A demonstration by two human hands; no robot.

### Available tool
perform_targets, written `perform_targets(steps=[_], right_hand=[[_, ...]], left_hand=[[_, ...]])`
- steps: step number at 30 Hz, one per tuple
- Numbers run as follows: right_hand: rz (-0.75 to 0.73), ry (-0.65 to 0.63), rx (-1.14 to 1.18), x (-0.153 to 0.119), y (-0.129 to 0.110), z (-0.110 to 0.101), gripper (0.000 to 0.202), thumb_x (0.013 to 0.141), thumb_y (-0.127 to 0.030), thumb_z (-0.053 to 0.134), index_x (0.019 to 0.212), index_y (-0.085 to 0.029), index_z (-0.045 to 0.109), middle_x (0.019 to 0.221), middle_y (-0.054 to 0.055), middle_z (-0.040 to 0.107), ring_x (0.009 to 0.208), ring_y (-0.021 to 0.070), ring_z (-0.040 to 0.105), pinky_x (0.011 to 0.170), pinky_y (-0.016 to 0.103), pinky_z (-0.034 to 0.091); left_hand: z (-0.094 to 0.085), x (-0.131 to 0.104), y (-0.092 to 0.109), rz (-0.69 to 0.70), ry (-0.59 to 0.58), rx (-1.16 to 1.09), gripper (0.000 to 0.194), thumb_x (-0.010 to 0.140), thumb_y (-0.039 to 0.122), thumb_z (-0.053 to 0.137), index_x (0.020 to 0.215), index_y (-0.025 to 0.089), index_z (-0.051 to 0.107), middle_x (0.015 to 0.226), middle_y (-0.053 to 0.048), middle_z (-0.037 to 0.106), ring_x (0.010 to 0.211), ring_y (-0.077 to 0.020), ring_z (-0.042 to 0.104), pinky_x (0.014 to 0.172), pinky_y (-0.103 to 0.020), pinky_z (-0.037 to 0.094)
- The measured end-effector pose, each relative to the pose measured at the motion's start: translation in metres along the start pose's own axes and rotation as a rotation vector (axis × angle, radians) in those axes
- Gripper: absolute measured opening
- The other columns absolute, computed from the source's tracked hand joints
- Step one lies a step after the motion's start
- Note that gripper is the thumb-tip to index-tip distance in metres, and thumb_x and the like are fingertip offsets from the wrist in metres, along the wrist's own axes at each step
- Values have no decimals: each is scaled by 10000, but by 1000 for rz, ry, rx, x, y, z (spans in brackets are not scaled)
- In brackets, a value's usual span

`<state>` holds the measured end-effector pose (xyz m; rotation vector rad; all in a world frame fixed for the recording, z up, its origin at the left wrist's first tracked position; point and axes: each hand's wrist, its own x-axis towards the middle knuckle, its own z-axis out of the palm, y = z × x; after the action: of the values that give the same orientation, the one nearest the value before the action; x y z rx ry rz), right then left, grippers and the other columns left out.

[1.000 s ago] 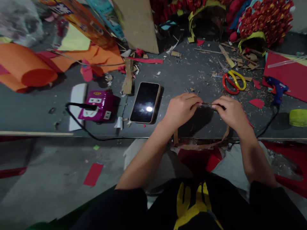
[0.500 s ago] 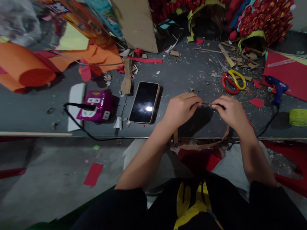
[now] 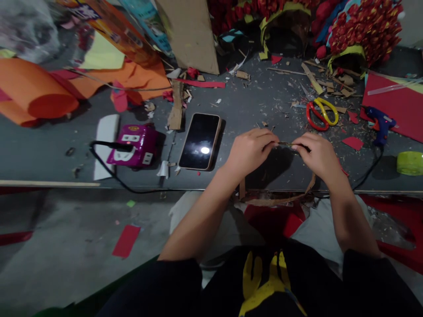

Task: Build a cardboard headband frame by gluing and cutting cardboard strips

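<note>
The left hand [image 3: 249, 150] and right hand [image 3: 316, 153] hold their places from half a second earlier, the view barely shifting. Their grip hides both ends of a thin, dark strip [image 3: 285, 143], material unclear, straight between them over the gray table [image 3: 241, 105]; each pinches it, thumb against fingers.

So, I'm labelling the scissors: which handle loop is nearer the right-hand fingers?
The red loop: it lies just beyond the right fingers, which pinch a thin dark piece. The yellow loop sits farther back and to the right.
</note>
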<state>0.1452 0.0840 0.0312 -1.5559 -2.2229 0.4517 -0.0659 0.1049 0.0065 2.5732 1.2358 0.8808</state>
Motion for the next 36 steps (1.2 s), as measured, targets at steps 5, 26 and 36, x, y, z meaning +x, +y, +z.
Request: perform_targets(steps=[5, 26, 36], right_hand=[[-7, 1, -8, 0, 1, 1, 164, 914, -187, 568, 875, -207, 726, 911, 67, 716, 895, 222, 643, 793, 332, 445], [6, -8, -26, 0, 0, 2, 181, 922, -193, 553, 869, -221, 724, 928, 62, 716, 902, 223, 642, 784, 341, 442], [-2, -1, -12, -1, 0, 1, 167, 919, -193, 561, 874, -213, 721, 929, 64, 714, 905, 220, 638, 799, 332, 442]], left_hand=[[0, 0, 0, -14, -24, 1, 201, 910, 147, 538, 887, 176, 735, 939, -55, 759, 876, -175, 703, 779, -270, 543], [3, 0, -1, -1, 1, 9, 208, 914, 155, 527, 880, 176, 731, 930, -57, 760, 873, -180, 706, 776, -278, 547], [0, 0, -1, 7, -17, 15, 215, 926, 178, 524, 906, 181, 738, 949, -54, 760, 886, -171, 707, 796, -271, 552]])
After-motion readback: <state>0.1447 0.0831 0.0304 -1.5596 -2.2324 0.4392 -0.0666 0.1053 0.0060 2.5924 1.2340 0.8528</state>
